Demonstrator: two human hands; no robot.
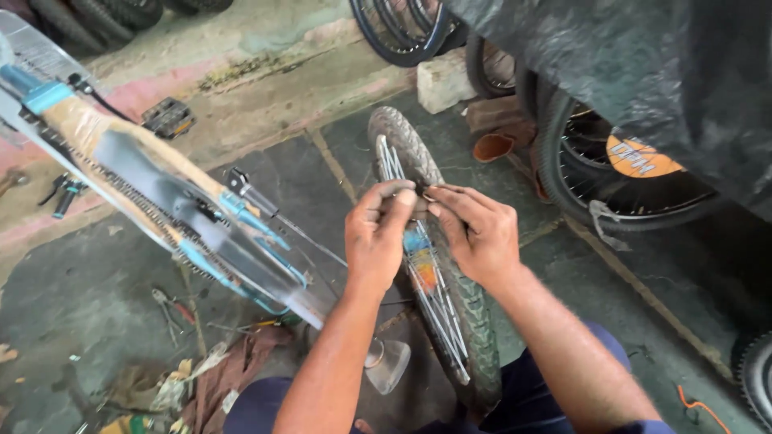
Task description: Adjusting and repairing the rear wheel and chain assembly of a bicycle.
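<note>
A small bicycle wheel (pixel 402 141) with a knobby tyre and shiny spokes stands upright in front of me, running from the middle of the view down between my knees. My left hand (pixel 374 237) and my right hand (pixel 474 233) meet over its top rim, fingertips pinched together on a small dark part at the tyre's edge. What exactly the fingers hold is hidden by them. A colourful patch shows among the spokes just below my hands.
A light blue bicycle frame (pixel 153 193) with chain lies upside down at left. A pedal (pixel 169 118), pliers (pixel 170 309), rags (pixel 225 374) and small tools litter the floor. More wheels (pixel 611 173) stand under a dark tarpaulin (pixel 643 72) at right. A stone block (pixel 442 80) sits behind.
</note>
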